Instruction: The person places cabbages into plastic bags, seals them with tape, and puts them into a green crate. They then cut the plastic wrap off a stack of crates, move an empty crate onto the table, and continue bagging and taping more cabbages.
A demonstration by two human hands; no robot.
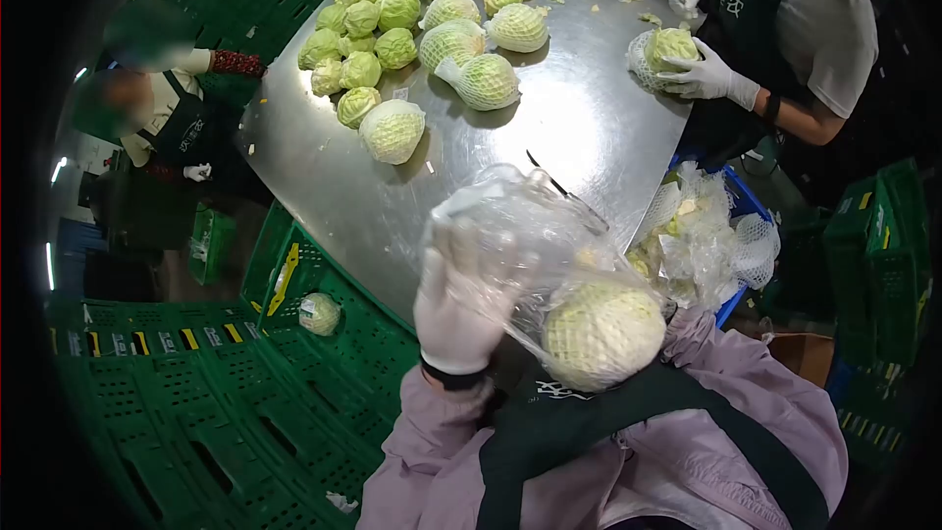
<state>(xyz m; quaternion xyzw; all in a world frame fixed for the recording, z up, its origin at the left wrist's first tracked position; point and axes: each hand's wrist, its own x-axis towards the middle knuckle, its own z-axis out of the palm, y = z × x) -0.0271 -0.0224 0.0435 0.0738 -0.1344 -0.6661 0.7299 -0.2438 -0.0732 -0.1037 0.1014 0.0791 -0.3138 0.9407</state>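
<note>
My left hand, in a white glove with a dark cuff band, is raised over the near edge of the metal table. Its fingers are closed on the gathered, stretched part of a clear plastic bag. Inside the bag's wide end, close to my chest, is a pale green cabbage with a white foam net around it. My right sleeve runs up to the cabbage's right side; the right hand itself is hidden behind the cabbage, so its fingers do not show. A thin dark knife-like tool lies on the table just beyond the bag.
The metal table bears several bare cabbages and netted cabbages. A co-worker at right holds a cabbage; another person stands at left. A blue crate with discarded nets is right; a green crate with a wrapped cabbage is left.
</note>
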